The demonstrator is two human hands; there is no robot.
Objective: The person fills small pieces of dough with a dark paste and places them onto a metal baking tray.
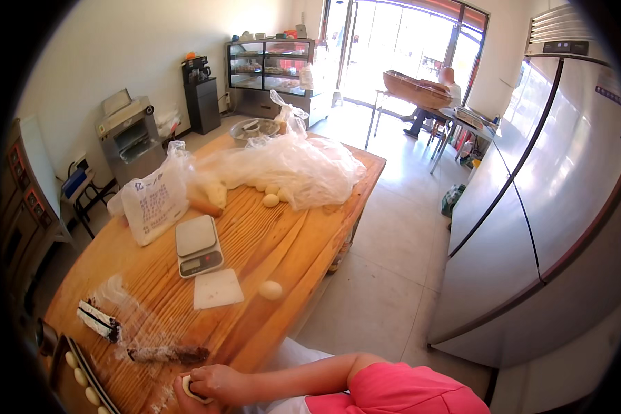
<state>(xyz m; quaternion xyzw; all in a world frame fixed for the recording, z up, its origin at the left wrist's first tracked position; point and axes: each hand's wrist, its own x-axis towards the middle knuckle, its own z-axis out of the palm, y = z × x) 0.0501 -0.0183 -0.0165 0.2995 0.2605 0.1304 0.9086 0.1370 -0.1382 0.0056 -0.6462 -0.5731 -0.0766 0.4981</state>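
Near the bottom edge, my left hand point(186, 401) cups a round of pale dough point(192, 389) with dark filling in it. My right hand point(221, 384) lies over the same dough, its fingers pressed at the filling. Just above the hands a dark filling log point(168, 354), dusted with flour, rests on the wooden table point(259, 248). Further left are floured dark blocks of filling point(98, 321). A single dough ball point(270, 290) sits near the table's right edge, beside a white dough scraper point(218, 289) and a digital kitchen scale point(199, 246).
A baking tray point(85, 372) with several dough pieces stands at lower left. Clear plastic point(290, 165) partly covers more dough balls point(271, 200); a rolling pin point(205, 207) and a printed plastic bag point(155, 207) lie beside it. A steel refrigerator point(528, 207) is at right; a person point(453, 90) sits near the doorway.
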